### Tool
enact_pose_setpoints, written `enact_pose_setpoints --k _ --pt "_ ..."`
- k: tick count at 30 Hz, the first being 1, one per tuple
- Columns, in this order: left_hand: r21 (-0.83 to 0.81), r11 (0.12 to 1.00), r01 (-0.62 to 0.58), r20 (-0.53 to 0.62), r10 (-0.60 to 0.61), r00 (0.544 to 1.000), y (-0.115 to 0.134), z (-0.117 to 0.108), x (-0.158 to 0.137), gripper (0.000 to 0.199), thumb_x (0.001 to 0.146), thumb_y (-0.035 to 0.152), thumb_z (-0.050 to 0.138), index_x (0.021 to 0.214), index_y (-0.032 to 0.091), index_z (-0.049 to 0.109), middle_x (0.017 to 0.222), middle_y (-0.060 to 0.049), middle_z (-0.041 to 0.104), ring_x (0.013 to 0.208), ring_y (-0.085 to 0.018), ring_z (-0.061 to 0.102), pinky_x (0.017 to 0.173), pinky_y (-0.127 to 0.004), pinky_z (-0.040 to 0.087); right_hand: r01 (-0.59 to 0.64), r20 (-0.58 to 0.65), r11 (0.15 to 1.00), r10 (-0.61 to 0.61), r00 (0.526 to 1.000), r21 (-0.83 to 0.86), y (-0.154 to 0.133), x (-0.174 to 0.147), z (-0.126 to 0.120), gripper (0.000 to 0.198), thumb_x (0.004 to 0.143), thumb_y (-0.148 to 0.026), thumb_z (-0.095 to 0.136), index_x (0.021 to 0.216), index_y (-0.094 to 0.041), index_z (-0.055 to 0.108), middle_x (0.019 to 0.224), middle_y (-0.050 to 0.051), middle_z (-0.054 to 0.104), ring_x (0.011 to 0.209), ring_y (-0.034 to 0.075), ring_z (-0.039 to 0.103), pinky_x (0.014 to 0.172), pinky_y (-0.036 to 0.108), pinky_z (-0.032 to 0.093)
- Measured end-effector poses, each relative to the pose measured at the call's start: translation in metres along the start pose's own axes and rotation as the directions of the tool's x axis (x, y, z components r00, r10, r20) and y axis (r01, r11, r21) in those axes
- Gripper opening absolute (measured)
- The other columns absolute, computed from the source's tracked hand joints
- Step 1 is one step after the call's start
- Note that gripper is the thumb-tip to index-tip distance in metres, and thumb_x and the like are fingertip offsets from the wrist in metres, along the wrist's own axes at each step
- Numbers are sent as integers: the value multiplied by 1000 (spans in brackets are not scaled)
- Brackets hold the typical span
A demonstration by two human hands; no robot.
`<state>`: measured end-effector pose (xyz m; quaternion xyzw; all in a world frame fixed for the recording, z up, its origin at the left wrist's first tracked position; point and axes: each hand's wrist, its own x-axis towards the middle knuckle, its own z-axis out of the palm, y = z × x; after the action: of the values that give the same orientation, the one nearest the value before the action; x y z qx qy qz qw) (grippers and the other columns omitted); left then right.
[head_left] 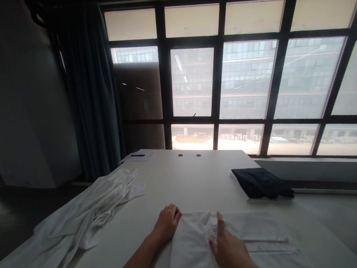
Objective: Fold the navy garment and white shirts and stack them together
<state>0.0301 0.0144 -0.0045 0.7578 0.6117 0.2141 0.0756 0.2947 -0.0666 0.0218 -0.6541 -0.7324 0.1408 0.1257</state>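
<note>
A white garment (190, 252) lies spread and partly folded on the white table, with creases running through its middle. At its left edge rests my left hand (167, 223), fingers curled over the cloth's border; whether they pinch the fabric is hard to make out. My right hand (231, 251) lies on the middle of the garment, index finger stretched forward and thumb apart, touching the wrinkled cloth. Part of the garment is hidden beneath my right hand and forearm.
Crumpled white cloth (96, 211) lies along the table's left edge. A folded dark garment (258, 182) sits at the right edge. Paper with a blue pen (137, 155) lies at the far left of the table (165, 177). Windows and a blue curtain (89, 80) stand beyond.
</note>
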Motion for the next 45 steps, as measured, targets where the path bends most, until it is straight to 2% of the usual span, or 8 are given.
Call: enact_pose_setpoints --k 3,8,13,18,24,30,39,45 --pt "32 999 37 -7 -36 999 -5 -4 0 25 98 29 40 95 20 63 103 -8 68 100 -23 58 88 -31 37 21 -20 1000 -21 1000 13 -9 -4 19 73 96 -19 38 163 -17 10 124 22 67 97 31 71 81 36 50" --pt "62 996 63 12 -64 998 -8 -13 1 28 95 26 39 93 21 66 101 -7 68 99 -22 59 85 -31 37 77 19 997 -76 997 -18 -5 1 20 85 82 -1 37 163 -18 16 126 19 67 97 29 71 81 34 50" --pt "72 996 50 30 -52 998 -4 -12 1 42 101 42 35 87 22 69 99 -7 68 98 -24 60 83 -32 37 84 -10 995 -84 996 -57 12 10 0 63 90 -30 53 150 -14 47 127 21 66 111 36 64 95 44 48" --pt "67 997 23 54 -26 998 -3 -12 -1 51 102 51 34 76 22 68 92 -7 68 94 -24 60 81 -33 35 255 -53 965 -252 966 62 26 22 -7 62 91 -45 56 148 -21 51 148 15 52 138 33 44 115 46 32" --pt "4 997 -80 136 79 988 5 -18 -7 50 101 50 38 71 21 67 87 -4 66 91 -21 58 82 -32 34 295 71 950 -303 950 104 30 18 -23 49 85 -51 62 122 -20 70 124 16 69 117 34 60 100 42 43" --pt "-129 968 -217 240 243 940 36 -9 -19 52 100 55 42 69 21 66 82 -1 66 84 -17 57 88 -30 36 176 98 984 -178 979 33 35 13 -43 37 83 -52 64 99 -19 74 98 17 75 92 35 69 82 42 47" --pt "-182 963 -197 280 243 929 47 -3 -21 66 100 62 34 59 19 63 67 0 63 71 -16 51 87 -30 36 167 -106 962 -146 984 218 4 23 16 30 95 -44 52 90 -19 67 97 10 71 90 24 65 82 32 43" --pt "-175 969 -175 278 219 935 37 -7 -18 65 98 64 40 55 19 59 77 -1 66 82 -18 56 100 -36 30 185 -83 942 -168 982 281 18 32 23 36 96 -48 49 80 -20 66 86 8 73 83 24 65 75 31 41"
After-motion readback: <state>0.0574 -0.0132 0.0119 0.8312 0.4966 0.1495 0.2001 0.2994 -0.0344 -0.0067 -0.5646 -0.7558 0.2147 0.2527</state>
